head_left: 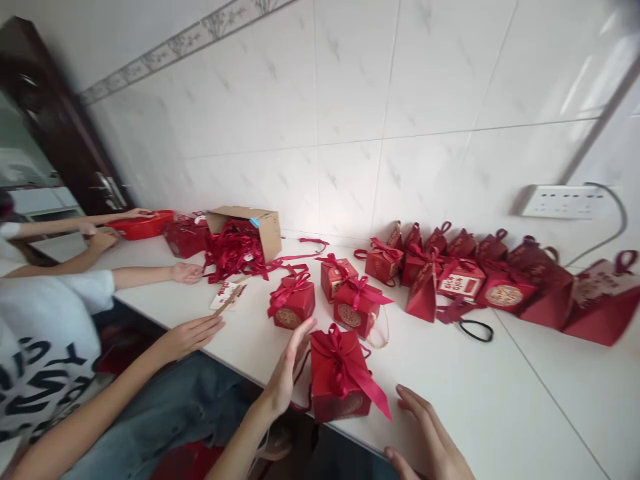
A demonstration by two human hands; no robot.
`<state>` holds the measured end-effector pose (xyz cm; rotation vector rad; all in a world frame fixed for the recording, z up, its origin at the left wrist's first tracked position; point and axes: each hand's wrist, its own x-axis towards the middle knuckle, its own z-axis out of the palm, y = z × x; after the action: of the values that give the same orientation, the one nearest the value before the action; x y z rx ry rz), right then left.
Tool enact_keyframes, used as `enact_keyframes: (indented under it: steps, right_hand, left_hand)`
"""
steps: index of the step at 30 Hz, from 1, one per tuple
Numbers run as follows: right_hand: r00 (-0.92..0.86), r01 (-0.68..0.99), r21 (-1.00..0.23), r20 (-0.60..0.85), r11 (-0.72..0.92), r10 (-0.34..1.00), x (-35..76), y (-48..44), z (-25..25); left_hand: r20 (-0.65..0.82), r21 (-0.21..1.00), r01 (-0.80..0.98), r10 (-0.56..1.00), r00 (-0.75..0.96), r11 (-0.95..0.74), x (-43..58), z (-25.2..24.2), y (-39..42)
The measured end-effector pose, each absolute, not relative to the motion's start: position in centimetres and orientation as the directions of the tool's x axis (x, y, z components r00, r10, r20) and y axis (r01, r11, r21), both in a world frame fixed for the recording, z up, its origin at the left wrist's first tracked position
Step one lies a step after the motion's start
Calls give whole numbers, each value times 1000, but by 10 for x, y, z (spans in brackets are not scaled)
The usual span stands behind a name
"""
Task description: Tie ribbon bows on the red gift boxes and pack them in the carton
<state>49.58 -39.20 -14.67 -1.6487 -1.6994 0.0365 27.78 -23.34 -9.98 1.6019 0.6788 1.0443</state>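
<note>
Flanking red box (323, 365) — fingers (295, 343) unclenched

White table (505, 400) with red ribbon-tied boxes (323, 370)

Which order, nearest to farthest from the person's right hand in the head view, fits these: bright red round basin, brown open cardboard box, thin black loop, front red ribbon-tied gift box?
1. Gift box: just left of the right hand.
2. Black loop: ahead, slightly right.
3. Cardboard box: back left, by the wall.
4. Basin: far left.
</note>
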Motion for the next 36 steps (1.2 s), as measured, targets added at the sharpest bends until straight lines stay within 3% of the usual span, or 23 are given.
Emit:
enact_keyframes:
  steps: [2,4,9,13,17,21,23,29,31,34,36]
  right_hand:
    - [55,846,-496,446,195,894,495,-393,-141]
    - [85,804,-568,400,174,913,491,-394,-134]
    - [470,536,-844,291,-7,833,500,-402,-122]
    - [707,347,-936,223,-55,671,529,-417,-117]
    - [733,263,-963,158,-62,661,554,-420,-105]
    - [614,207,-966,5,-154,790,573,-391,-88]
    - [555,159,-970,-67,-185,829,577,-371,-79]
    - [434,-8,-997,-70,-74,898,568,-333,-62]
    - [519,-66,-998,-25,12,854,571,-336,-63]
    - [733,-83,-989,23,123,680,588,-348,-67]
    - [791,-76,-986,33,152,611,595,-354,-68]
  left_hand:
    - [274,962,-137,829,488,-237,295,-110,-254]
    - [237,971,-111,825,513,-210,310,-112,-275]
    - [230,959,-1,777,585,-284,328,-109,-307]
    - [260,940,72,839,478,-333,339,-99,-296]
    - [225,931,161,863,452,-328,359,-78,-280]
    - [54,859,414,858,510,-300,371,-60,-290]
    - [-31,848,458,838,545,-266,373,-57,-299]
    - [-67,979,179,686,725,-93,370,-61,-296]
    - [-37,998,64,664,747,-17,360,-65,-285]
    - [76,973,-215,777,625,79,335,-67,-265]
    - [140,946,-321,850,508,36,322,-65,-256]
